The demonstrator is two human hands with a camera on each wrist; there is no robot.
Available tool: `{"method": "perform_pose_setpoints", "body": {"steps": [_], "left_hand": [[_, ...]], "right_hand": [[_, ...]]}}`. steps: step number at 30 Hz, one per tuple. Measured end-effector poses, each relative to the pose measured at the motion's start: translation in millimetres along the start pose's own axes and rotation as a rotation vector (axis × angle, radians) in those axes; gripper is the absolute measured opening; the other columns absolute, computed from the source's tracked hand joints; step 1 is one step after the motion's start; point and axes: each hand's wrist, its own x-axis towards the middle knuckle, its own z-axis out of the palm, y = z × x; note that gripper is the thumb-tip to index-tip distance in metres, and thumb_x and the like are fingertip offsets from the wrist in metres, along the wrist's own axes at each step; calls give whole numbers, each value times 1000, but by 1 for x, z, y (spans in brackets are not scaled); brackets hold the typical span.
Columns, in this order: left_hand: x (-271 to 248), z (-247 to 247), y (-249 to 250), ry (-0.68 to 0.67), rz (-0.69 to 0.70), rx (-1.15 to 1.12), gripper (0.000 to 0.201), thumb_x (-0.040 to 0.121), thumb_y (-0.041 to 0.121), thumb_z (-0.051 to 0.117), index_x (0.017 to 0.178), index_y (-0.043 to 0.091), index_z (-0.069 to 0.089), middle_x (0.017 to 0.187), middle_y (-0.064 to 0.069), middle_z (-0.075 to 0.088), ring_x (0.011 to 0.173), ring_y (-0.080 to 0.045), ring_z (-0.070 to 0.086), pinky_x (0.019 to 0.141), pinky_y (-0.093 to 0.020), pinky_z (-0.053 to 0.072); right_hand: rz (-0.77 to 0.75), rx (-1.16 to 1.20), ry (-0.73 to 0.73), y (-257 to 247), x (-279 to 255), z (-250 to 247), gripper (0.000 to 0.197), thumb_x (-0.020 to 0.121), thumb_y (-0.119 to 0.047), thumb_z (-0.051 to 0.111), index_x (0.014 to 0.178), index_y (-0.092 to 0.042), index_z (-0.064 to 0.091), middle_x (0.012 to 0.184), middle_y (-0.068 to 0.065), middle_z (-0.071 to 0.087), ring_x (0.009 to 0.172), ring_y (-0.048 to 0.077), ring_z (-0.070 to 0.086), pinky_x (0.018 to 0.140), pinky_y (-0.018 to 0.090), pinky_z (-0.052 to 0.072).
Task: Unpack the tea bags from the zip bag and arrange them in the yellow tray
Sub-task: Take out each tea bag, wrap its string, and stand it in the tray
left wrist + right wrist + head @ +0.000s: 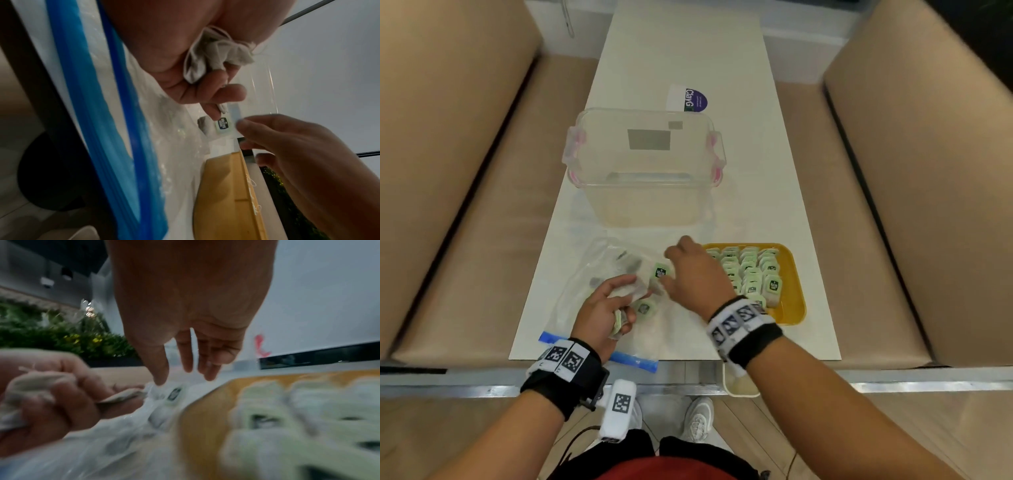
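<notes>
The clear zip bag point(582, 291) with its blue zip strip point(635, 362) lies at the near left of the white table. My left hand point(602, 308) rests on it and grips a small bunch of crumpled tea bags point(207, 58) in its curled fingers. A tea bag with a green tag point(661, 271) lies on the plastic just beyond. My right hand point(681, 270) hovers over that tag point(174, 394), fingers straight and pointing down, holding nothing. To the right, the yellow tray point(792, 274) holds several tea bags point(750, 274) in rows.
An empty clear plastic box with pink latches point(643, 164) stands behind the bag and tray. A white and purple card point(688, 99) lies further back. Beige sofas point(465, 171) flank the narrow table on both sides. The table's near edge runs just under my wrists.
</notes>
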Motion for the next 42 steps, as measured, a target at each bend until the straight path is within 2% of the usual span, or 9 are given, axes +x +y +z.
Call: {"method": "perform_pose_setpoints", "body": {"steps": [6,16,19,22,26,30,33,36,42], "left_hand": [[-2,-9,-3,41,-2,-32,41,95,-4,49,125,20,63,90,-16,76,48,-16,46,39,-21,32],[1,-5,-7,55,-47,-10,40,95,-3,51,124,20,66,102,-19,75,50,-17,46,41,-23,33],[2,-3,-6,51,-54,-19,41,95,-4,49,125,19,66,106,-23,74,50,-17,45,39,-23,33],[1,-1,-3,12,-53,-28,40,95,-2,51,126,19,64,106,-22,74,49,-16,43,39,-22,31],[-1,4,-2,-7,-47,-19,39,93,0,56,127,18,63,107,-21,74,50,-16,43,38,-21,31],[0,8,-5,-16,-60,1,40,94,1,54,128,19,62,108,-21,74,48,-15,44,37,-20,30],[0,11,-6,-17,-63,9,40,94,0,54,128,19,62,108,-21,74,47,-15,44,35,-19,28],[-3,13,-5,-14,-57,10,39,93,1,55,128,19,62,107,-21,74,47,-16,43,35,-20,28],[-5,13,-5,-5,-59,4,40,92,0,57,128,18,63,107,-22,74,47,-15,43,33,-19,27]], "right_hand": [[28,-195,-36,-17,17,26,30,85,-19,61,112,-8,54,115,12,52,98,33,56,71,39,40],[90,79,1,-11,11,-5,10,89,-7,56,99,-7,57,97,14,62,86,35,61,60,32,40],[174,322,121,7,-8,-50,7,89,-15,61,90,-9,59,82,10,68,73,26,62,59,32,48],[329,300,156,57,-41,-92,5,86,-20,63,85,-16,61,74,-2,64,62,9,56,49,20,38],[466,32,-53,128,-76,-102,11,82,-13,63,84,-23,61,78,-5,63,75,18,60,57,28,43],[416,-79,-239,148,-89,-76,11,80,-15,66,83,-24,62,80,-4,64,76,18,59,59,27,44],[364,-136,-265,148,-88,-58,7,83,-23,67,88,-26,64,86,-3,57,79,17,53,78,34,49],[315,-231,-284,148,-83,-47,11,87,-29,64,98,-27,68,103,0,50,100,22,44,90,39,42],[276,-387,-197,151,-80,-34,18,84,-37,66,102,-33,70,115,0,41,109,26,37,89,41,35]]}}
